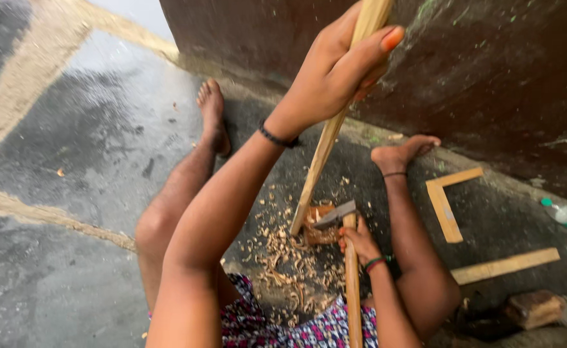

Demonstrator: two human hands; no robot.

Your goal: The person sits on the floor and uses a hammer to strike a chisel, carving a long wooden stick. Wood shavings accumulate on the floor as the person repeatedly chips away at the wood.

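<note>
Left hand [335, 74]: grip wrapped around upper end of the long wooden stick [325, 142].
Stick axis: steeply tilted, foot on wooden block [319, 229], floor between the legs.
Right hand [359, 241]: grip closed on hatchet [350, 258], blade just beside the stick's foot.
Nearer hand: right.

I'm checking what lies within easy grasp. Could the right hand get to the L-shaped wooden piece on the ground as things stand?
Probably not at once: the right hand is shut on the axe handle, and the right leg lies between it and the L-shaped wooden piece.
</note>
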